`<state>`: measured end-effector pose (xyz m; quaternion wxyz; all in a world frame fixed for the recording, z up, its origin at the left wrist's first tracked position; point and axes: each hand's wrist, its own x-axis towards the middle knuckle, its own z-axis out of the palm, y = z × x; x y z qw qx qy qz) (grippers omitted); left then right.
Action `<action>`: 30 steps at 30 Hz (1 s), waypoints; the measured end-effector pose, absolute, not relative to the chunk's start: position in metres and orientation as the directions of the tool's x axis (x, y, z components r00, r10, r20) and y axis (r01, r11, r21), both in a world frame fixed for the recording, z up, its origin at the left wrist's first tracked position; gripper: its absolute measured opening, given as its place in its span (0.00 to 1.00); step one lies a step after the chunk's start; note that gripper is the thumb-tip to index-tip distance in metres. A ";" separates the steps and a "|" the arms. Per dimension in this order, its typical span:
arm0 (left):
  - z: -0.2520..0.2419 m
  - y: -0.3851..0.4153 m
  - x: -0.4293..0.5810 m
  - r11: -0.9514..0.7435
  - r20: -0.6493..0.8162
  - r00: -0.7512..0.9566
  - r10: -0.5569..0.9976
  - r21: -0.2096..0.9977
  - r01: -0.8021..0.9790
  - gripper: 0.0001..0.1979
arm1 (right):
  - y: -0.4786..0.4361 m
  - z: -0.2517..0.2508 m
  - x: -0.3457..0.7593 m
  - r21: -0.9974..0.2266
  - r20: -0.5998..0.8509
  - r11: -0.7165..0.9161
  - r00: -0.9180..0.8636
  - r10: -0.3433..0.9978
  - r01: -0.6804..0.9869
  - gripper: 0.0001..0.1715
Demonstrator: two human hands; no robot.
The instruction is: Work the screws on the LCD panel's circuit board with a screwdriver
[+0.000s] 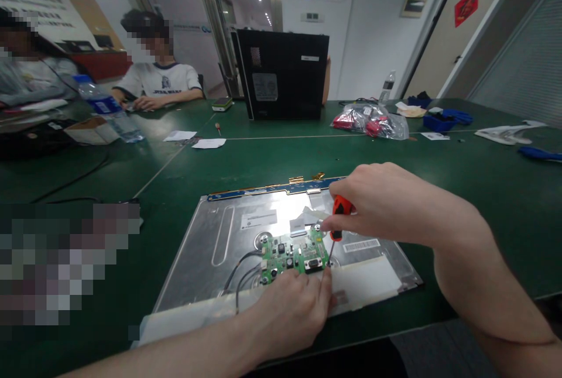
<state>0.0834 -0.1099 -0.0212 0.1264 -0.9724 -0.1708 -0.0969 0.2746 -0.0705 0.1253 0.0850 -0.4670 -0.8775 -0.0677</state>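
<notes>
A silver metal display panel (219, 237) lies flat on the green table (272, 155), back side up. A small green circuit board (292, 252) sits on its middle, with black wires running off to the left. My right hand (377, 202) is closed around an orange-handled screwdriver (339, 214), held upright with its tip at the board's right corner. My left hand (290, 308) rests at the panel's near edge, fingers curled, fingertips touching the board's near right corner by the screwdriver tip.
A black computer case (285, 74) stands at the table's far middle. A plastic bag with red parts (373, 120) and blue items (443, 120) lie at the right. A water bottle (109, 112), papers (193, 139) and two seated people are at the far left.
</notes>
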 end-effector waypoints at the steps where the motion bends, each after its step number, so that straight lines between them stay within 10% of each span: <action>1: -0.021 -0.110 0.084 -0.909 0.231 0.923 0.307 -0.215 0.356 0.15 | -0.072 0.126 0.275 0.034 0.199 0.574 -0.569 0.798 0.818 0.20; 8: -0.024 -0.110 0.084 -0.912 0.212 0.929 0.303 -0.220 0.347 0.16 | -0.078 0.137 0.272 -0.046 0.032 0.705 -0.704 0.709 0.708 0.06; 30: -0.023 -0.111 0.085 -0.913 0.203 0.923 0.326 -0.184 0.363 0.16 | -0.086 0.138 0.266 0.038 0.008 0.668 -0.668 0.744 0.744 0.06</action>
